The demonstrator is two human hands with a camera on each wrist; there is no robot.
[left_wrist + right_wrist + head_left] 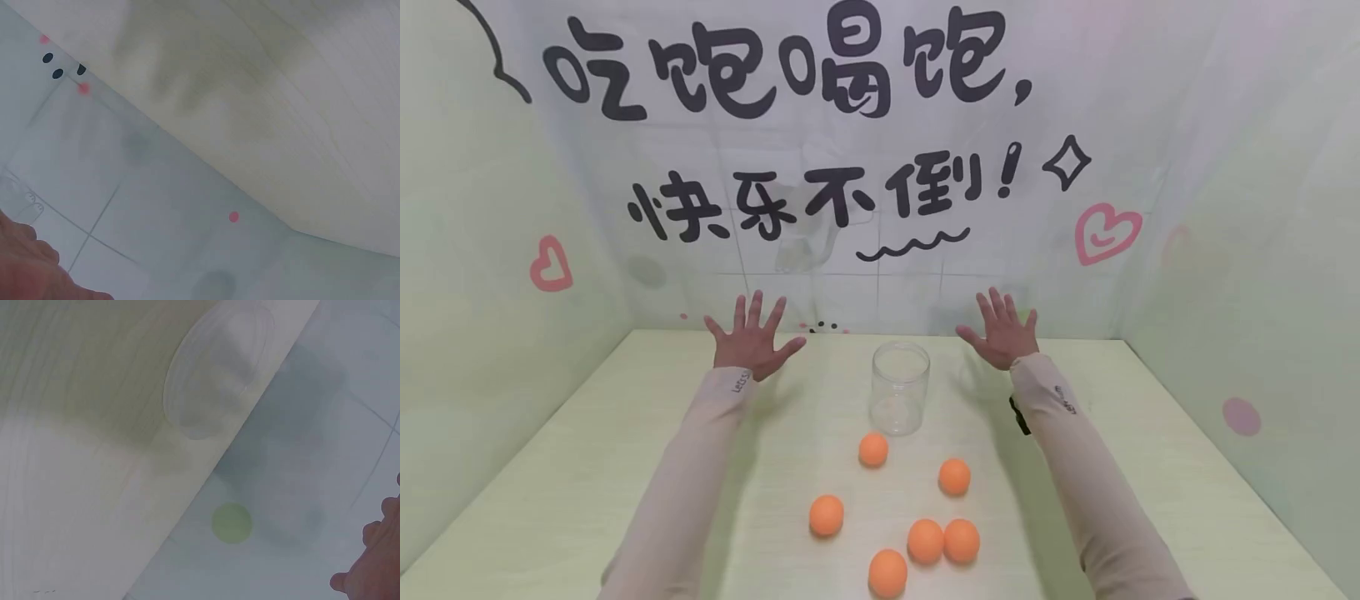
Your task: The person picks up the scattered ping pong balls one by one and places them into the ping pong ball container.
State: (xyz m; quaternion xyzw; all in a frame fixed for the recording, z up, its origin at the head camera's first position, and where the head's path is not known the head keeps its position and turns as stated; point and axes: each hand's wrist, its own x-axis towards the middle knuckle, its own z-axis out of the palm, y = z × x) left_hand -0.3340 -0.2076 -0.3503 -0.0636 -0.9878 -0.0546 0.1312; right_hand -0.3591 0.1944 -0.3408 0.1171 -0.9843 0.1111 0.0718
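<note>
Balls (827, 515): plain orange, all six
Jar (898, 392): clear, colourless
Table (587, 467): pale cream, faint wood grain
Sleeves (681, 475): beige, small dark lettering (741, 382)
Back wall (1037, 258): whitish, black characters (841, 200), pink heart (1107, 240)

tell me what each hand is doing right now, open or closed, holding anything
Left hand: open, fingers spread, holding nothing.
Right hand: open, fingers spread, holding nothing.

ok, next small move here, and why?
Probably bring the left grip back to the orange ping-pong ball nearest the clear jar: that grip and the right grip are both spread and empty, the jar holds no balls, and six lie on the table.
</note>
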